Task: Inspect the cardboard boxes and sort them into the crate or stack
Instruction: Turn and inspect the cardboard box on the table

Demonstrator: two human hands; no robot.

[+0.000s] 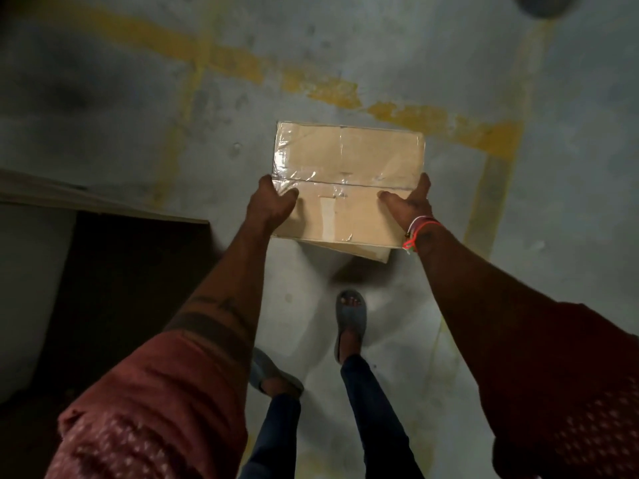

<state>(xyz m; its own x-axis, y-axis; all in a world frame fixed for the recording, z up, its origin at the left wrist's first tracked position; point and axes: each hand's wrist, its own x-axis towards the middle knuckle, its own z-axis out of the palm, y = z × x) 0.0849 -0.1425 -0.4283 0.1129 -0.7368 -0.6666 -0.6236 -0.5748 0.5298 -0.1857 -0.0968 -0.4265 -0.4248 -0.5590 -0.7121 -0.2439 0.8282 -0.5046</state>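
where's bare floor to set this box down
Bare concrete floor lies ahead of the cardboard box, past the worn yellow line, and inside its corner at right. Crowded: the dark unit at left, and the feet below the box.

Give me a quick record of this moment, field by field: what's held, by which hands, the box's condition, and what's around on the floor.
held item: taped brown cardboard box, closed, clear tape along its seams
left hand: grips the box's left edge, thumb on top
right hand: grips the box's right edge, thumb on top
box position: held out in front, above the floor
floor: grey concrete floor with worn yellow painted lines
nearby: dark open container at left, contents not visible
footwear: grey slippers
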